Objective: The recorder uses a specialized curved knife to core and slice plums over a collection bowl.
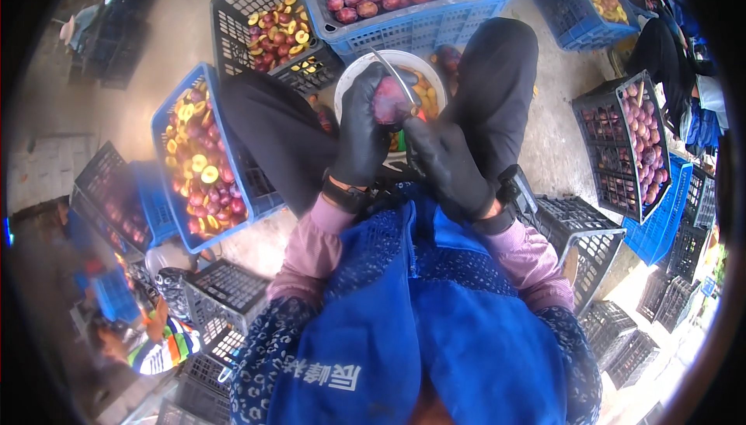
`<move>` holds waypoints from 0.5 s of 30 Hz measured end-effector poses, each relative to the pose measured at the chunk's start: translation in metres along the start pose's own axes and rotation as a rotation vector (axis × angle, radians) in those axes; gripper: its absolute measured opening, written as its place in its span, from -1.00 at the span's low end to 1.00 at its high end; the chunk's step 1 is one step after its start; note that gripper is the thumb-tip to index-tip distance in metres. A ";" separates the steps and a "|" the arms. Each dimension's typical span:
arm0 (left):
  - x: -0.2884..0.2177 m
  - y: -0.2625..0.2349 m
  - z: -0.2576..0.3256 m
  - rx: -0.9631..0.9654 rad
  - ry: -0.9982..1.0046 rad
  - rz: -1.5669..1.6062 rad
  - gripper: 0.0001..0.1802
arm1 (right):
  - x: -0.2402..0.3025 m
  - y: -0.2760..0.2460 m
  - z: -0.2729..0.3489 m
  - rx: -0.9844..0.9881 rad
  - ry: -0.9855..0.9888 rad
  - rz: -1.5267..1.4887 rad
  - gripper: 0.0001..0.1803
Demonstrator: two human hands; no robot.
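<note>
Left hand [364, 114], black-gloved, is curled around one reddish-purple plum [390, 102]; thumb and fingers wrap its left and far sides, leaving the right face bare. Right hand [440, 149], same glove, is closed in a fist around the handle of a curved-blade knife [397, 75]; a patch of red-orange handle shows at the far end of the grip. Blade runs from the right fist toward the far left, passing along the right and far side of the plum; cannot tell whether the edge has entered the skin. Plum position: within the left grip, just left of and slightly beyond the right fist, above a white bucket [423, 65] set between the knees. Bucket contains yellow fruit pieces [427, 96], partly hidden by both hands. Surroundings: far side, a blue crate [412, 36] loaded with whole plums; left of it, a black crate [227, 25] with whole and halved plums mixed. Near left, beside the left leg, another blue crate [221, 237] holds halves with yellow flesh upward among red-skinned fruit. Right, well apart from the hands, a tilted black lattice crate [602, 149] holds whole plums.
</note>
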State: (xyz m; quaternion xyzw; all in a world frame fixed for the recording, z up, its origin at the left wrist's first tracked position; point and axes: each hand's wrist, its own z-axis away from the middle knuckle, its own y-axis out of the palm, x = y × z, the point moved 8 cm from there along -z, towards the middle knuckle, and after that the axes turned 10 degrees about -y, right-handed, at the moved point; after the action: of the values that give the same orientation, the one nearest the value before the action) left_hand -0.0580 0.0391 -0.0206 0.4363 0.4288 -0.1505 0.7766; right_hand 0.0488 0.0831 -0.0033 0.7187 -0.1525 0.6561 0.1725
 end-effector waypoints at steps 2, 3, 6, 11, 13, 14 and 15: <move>0.004 0.003 -0.001 0.032 0.025 -0.100 -0.64 | 0.005 -0.003 -0.001 -0.024 -0.141 0.113 -0.54; 0.005 0.006 -0.001 0.064 0.055 -0.201 -0.66 | 0.000 -0.006 -0.002 -0.026 -0.139 0.113 -0.54; -0.002 0.018 0.003 0.095 0.105 -0.454 -0.72 | -0.007 -0.011 -0.003 -0.022 -0.221 0.290 -0.57; 0.022 -0.001 -0.002 -0.088 -0.003 -0.021 -0.70 | -0.004 -0.005 -0.003 -0.060 -0.184 0.078 -0.55; 0.030 -0.024 -0.003 -0.198 -0.009 0.115 -0.67 | 0.008 -0.006 0.001 -0.076 -0.147 -0.140 -0.54; 0.038 -0.022 -0.009 0.077 -0.208 0.376 -0.72 | 0.011 -0.006 0.002 -0.092 -0.108 -0.357 -0.53; 0.045 -0.013 -0.005 0.358 -0.405 0.633 -0.74 | 0.014 -0.012 0.004 -0.090 -0.108 -0.362 -0.53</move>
State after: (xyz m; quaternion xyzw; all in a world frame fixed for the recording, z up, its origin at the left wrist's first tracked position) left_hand -0.0427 0.0422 -0.0648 0.6362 0.0791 -0.0592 0.7652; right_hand 0.0590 0.0919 0.0099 0.7601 -0.0588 0.5673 0.3113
